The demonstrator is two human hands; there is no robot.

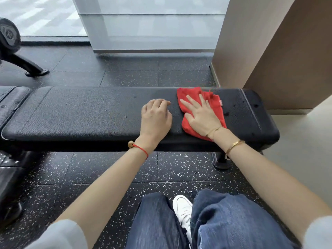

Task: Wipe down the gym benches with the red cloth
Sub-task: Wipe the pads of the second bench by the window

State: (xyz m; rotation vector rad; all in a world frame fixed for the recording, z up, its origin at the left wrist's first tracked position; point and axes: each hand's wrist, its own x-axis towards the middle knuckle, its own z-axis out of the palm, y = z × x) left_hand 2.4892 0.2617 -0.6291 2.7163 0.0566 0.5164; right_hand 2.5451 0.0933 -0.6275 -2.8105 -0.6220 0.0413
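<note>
Both hands on bench [89, 112]. R hand [203, 117] flat, fingers spread, pressing red cloth [185, 97]. L hand [155, 119] just left of it, loosely curled, holds nothing.

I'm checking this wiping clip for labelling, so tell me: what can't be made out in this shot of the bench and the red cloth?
Head view, the only one:
- Bench top under the red cloth and the right hand: covered, so its state is unknown.
- Surface beneath the left hand: hidden by the hand.
- Second pad: cut off by the left edge.
- Bench frame: mostly hidden by the pad; only one foot shows.
- Cloth's tag: too small to read.
</note>
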